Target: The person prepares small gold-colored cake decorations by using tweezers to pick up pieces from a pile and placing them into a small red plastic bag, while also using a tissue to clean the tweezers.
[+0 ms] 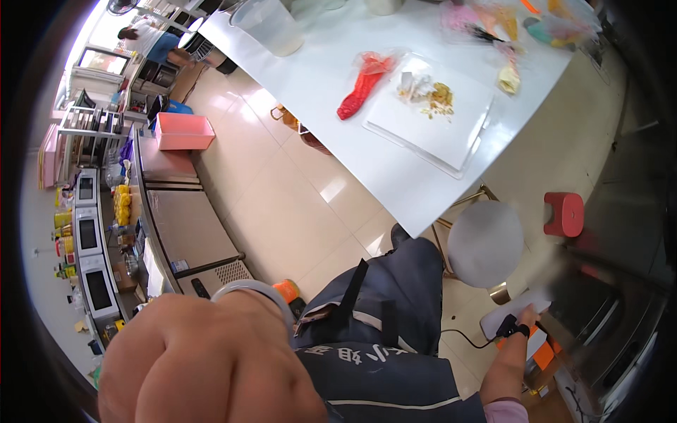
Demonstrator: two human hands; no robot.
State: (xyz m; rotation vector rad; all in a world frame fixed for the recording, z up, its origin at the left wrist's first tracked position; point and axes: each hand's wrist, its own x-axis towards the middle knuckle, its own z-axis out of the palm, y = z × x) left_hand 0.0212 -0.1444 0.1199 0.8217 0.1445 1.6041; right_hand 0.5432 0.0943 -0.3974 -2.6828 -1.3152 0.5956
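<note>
Below, my right hand [530, 316] touches a pale flat thing [499, 319]; fingers' closure, I cannot tell; left hand hidden.

On the worktop [395, 182], a tray [458, 130] lies nearest, a bag [362, 86] just left, a tub [271, 32] far left. Right of the near corner stands a stool [486, 243]; the right hand [527, 317] is near right. Microwaves [89, 235] line the left.

Logged smooth glossy white tabletop [416, 190], hazy translucent plastic tub [271, 29], shiny pink plastic bin [183, 132]; tagged apron [423, 377] as dark matt cloth, floor tiles [282, 183] as polished, round seat [485, 243] as matt, pale flat piece [499, 321] at right hand [529, 316] as smooth-looking
</note>
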